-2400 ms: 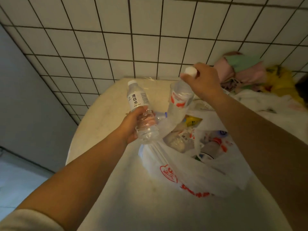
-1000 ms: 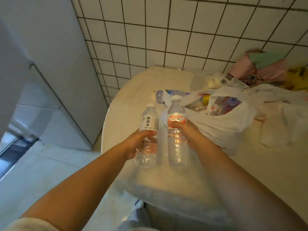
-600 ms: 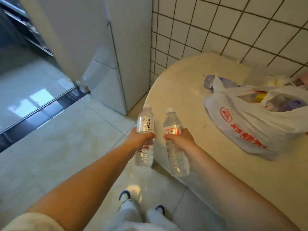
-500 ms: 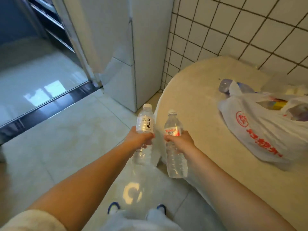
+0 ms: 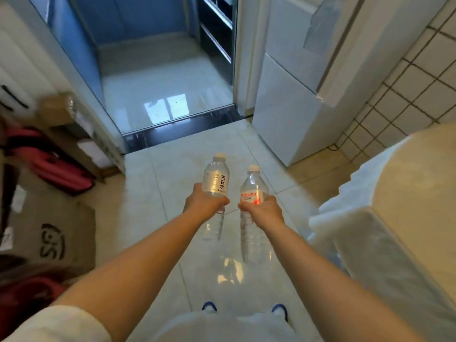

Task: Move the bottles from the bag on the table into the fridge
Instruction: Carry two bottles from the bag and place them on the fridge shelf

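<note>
Transport step in progress: each hand carries one water bottle from the bag toward the fridge. Left hand point(image 5: 206, 202) is wrapped around the middle of the water bottle with black characters on its label point(image 5: 216, 180), fingers curled on the body just below the label; cap up, bottle near upright and tilted slightly away from the person. Right hand point(image 5: 261, 209) is wrapped around the water bottle with the red label point(image 5: 251, 191), fingers curled at label height; cap up, lower body hanging below the hand. Both bottles are held side by side over the tiled floor point(image 5: 158, 218), close together but apart. White fridge point(image 5: 303, 99) stands ahead and to the right of the right hand, against the tiled wall, and both of its doors appear closed. Surface point(image 5: 409, 198) lies to the right of the right hand; the bag is out of view. Next move, as a judgement: approach the fridge and free one hand to pull the door, which calls for passing both bottles into one hand or tucking one under an arm. Condensation or thin plastic may make a two-bottle grip insecure.
</note>
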